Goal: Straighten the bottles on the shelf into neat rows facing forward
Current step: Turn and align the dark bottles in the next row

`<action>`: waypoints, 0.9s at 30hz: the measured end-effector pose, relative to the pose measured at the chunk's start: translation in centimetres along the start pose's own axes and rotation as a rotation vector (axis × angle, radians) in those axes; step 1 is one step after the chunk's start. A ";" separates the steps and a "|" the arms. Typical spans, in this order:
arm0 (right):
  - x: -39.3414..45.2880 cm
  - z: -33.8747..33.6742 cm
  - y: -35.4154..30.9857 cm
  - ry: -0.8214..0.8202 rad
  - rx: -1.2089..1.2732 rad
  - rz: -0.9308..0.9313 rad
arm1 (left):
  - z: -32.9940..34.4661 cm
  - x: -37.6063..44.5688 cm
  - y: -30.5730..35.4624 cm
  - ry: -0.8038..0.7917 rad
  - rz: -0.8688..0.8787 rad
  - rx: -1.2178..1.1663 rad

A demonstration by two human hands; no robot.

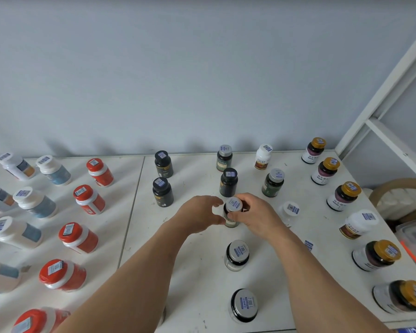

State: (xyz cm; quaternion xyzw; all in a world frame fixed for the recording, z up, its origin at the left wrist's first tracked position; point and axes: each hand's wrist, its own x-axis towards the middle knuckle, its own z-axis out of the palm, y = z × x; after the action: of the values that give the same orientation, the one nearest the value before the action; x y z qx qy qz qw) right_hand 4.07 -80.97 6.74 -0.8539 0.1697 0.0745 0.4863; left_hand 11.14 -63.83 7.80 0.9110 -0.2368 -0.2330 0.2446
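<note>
1 head-worn wide-angle view, looking forward and down, close above white shelf (pixel 202 272), facing back wall (pixel 178 68)

Both forearms are bare from where they enter the view to the wrist, with no sleeve, cuff or glove showing anywhere along them. The left hand (pixel 199 216) is uncovered, and no ring, watch or strap shows on it. The right hand (pixel 255 216) is just as plain, with short, unpainted nails on the fingertips (pixel 231 216) that show.
</note>
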 end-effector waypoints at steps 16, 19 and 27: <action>5.7 -2.7 -3.9 0.110 -0.029 -0.007 | -2.2 3.3 -1.2 0.061 -0.029 -0.076; 7.5 -2.1 -4.0 0.046 -0.147 0.022 | -2.2 4.1 -1.0 0.086 -0.067 -0.144; 8.2 -2.4 -4.0 0.025 -0.151 -0.037 | -1.3 5.7 -1.5 0.061 -0.114 -0.377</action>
State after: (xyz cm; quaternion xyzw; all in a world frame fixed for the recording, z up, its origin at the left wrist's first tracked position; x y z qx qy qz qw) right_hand 13.11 -82.92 8.79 -0.8920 0.1538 0.0676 0.4196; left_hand 16.76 -65.41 6.18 0.8675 -0.1295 -0.2588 0.4045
